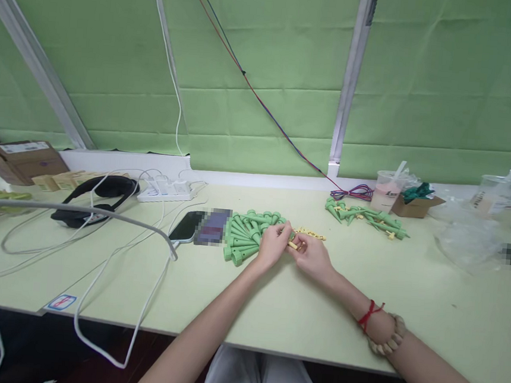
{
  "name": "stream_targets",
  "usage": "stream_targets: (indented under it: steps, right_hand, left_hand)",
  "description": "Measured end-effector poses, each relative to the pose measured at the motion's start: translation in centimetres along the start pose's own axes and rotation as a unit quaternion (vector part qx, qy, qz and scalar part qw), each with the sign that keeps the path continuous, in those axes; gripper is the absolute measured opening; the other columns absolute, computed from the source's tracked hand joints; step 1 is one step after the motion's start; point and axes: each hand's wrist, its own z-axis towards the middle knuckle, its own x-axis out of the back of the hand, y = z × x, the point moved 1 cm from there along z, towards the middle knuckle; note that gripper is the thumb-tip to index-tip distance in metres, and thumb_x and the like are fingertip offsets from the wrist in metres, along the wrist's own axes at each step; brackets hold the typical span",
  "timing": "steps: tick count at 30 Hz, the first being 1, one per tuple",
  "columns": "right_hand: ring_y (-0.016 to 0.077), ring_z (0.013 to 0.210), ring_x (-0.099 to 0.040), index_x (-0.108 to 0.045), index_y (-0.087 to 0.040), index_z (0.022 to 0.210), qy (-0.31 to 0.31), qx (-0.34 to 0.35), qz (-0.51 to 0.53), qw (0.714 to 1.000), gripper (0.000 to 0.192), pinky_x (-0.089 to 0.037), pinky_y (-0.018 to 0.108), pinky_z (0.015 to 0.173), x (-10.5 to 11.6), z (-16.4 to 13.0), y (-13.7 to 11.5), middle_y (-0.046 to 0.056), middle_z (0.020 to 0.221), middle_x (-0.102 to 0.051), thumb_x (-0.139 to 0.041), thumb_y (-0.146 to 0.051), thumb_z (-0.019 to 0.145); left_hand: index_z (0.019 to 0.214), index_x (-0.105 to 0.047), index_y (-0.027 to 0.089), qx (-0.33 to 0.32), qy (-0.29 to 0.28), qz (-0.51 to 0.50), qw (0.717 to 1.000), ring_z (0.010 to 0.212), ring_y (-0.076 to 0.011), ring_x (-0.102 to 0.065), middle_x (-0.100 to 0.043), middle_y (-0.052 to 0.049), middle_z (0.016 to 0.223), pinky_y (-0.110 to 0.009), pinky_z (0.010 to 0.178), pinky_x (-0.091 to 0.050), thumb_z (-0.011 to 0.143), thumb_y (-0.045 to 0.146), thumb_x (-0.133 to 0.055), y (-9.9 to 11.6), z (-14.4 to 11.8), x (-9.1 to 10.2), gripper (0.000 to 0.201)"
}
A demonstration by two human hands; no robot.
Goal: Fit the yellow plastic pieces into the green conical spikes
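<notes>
Close together just above the table, my two hands meet at a small work. My left hand is closed, with a bit of a green plastic spike showing at its fingertips; most of that spike is hidden. Pinched in my right hand is a small yellow plastic peg, which touches or nearly touches the green part. Beside my left hand, several green tapered spikes with round heads lie fanned out. A pile of small yellow pieces sits just behind my right hand.
Green spikes with yellow pieces fitted lie at the back right, near a drink cup and a small cardboard box. Two phones, headphones, a power strip and loose white cables occupy the left. A plastic bag is far right.
</notes>
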Motion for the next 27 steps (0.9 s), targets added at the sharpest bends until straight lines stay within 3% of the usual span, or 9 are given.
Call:
stream_targets:
  steps: [3,6,8,10,13,15,18,23,27]
  right_hand:
    - [0.0145,0.063,-0.054,-0.05,-0.02,0.067,0.041,0.083,-0.147,0.985,0.006,-0.032,0.023,0.054,0.5,-0.2,-0.3,0.001,0.072,-0.061,-0.051,-0.018,0.073]
    - [0.015,0.068,-0.057,-0.051,-0.021,0.07,0.052,0.104,-0.182,0.976,0.008,-0.033,0.022,0.055,1.0,-0.1,-0.5,0.002,0.079,-0.062,-0.048,-0.014,0.073]
    - [0.014,0.061,-0.058,-0.051,-0.021,0.072,0.034,0.055,-0.12,0.991,0.003,-0.036,0.022,0.054,1.2,0.2,-0.4,0.0,0.074,-0.062,-0.052,-0.019,0.073]
    - [0.013,0.051,-0.057,-0.05,-0.02,0.073,-0.032,-0.026,0.007,0.999,0.01,-0.04,0.022,0.049,1.4,0.6,-0.2,-0.001,0.066,-0.06,-0.055,-0.029,0.074]
    - [0.0126,0.04,-0.055,-0.051,-0.018,0.074,-0.136,-0.147,0.185,0.962,0.029,-0.044,0.023,0.038,2.0,1.1,0.1,-0.001,0.06,-0.056,-0.05,-0.046,0.08]
    - [0.0127,0.04,-0.057,-0.054,-0.016,0.073,-0.164,-0.189,0.227,0.941,0.037,-0.046,0.024,0.035,2.6,1.3,0.1,0.001,0.061,-0.057,-0.052,-0.053,0.079]
    - [0.013,0.046,-0.06,-0.059,-0.014,0.073,-0.213,-0.191,0.253,0.924,0.042,-0.051,0.023,0.038,3.2,1.3,0.3,0.004,0.066,-0.06,-0.061,-0.056,0.073]
    - [0.0088,0.053,-0.058,-0.064,-0.014,0.079,-0.271,-0.176,0.353,0.878,0.033,-0.053,0.02,0.045,2.9,1.2,1.1,0.004,0.078,-0.063,-0.07,-0.045,0.069]
    - [0.0074,0.058,-0.056,-0.065,-0.013,0.075,-0.244,-0.158,0.337,0.896,0.03,-0.054,0.018,0.049,2.3,1.2,1.2,0.004,0.081,-0.062,-0.072,-0.041,0.067]
  left_hand:
    - [0.052,-0.047,0.018,0.033,-0.008,-0.043,0.998,0.041,-0.0106,-0.033,-0.032,0.004,0.041,-0.025,0.045,-0.026,0.083,0.052,-0.037,0.2,0.0,-0.3,0.047]
    - [0.051,-0.041,0.02,0.087,-0.023,-0.096,0.991,0.034,-0.0097,-0.031,-0.029,0.005,0.035,-0.025,0.041,-0.025,0.084,0.055,-0.035,0.6,-0.2,-0.5,0.049]
    - [0.051,-0.04,0.02,0.108,-0.028,-0.114,0.987,0.032,-0.0092,-0.03,-0.029,0.005,0.032,-0.025,0.039,-0.025,0.084,0.056,-0.035,0.8,-0.3,-0.4,0.049]
    - [0.049,-0.038,0.02,0.107,-0.036,-0.113,0.987,0.03,-0.0086,-0.029,-0.028,0.005,0.03,-0.025,0.038,-0.024,0.084,0.057,-0.036,0.8,-0.4,-0.4,0.051]
    - [0.046,-0.038,0.02,0.088,-0.042,-0.107,0.989,0.03,-0.0078,-0.028,-0.029,0.004,0.03,-0.025,0.037,-0.023,0.081,0.059,-0.04,0.7,-0.5,-0.3,0.053]
    - [0.049,-0.044,0.019,0.079,-0.033,-0.119,0.989,0.029,-0.0079,-0.029,-0.031,0.005,0.03,-0.025,0.036,-0.022,0.08,0.061,-0.042,0.6,-0.5,-0.3,0.052]
    - [0.064,-0.057,0.018,0.085,-0.028,-0.155,0.984,0.028,-0.0085,-0.03,-0.031,0.006,0.031,-0.023,0.034,-0.022,0.079,0.061,-0.042,0.7,-0.5,-0.2,0.049]
    - [0.083,-0.065,0.015,0.084,-0.103,-0.183,0.974,0.026,-0.0073,-0.032,-0.041,0.005,0.036,-0.021,0.03,-0.022,0.075,0.061,-0.05,1.3,-0.5,0.1,0.049]
    - [0.077,-0.066,0.014,0.069,-0.1,-0.161,0.98,0.027,-0.0059,-0.031,-0.042,0.004,0.036,-0.021,0.03,-0.02,0.075,0.054,-0.055,1.2,-0.3,0.2,0.042]
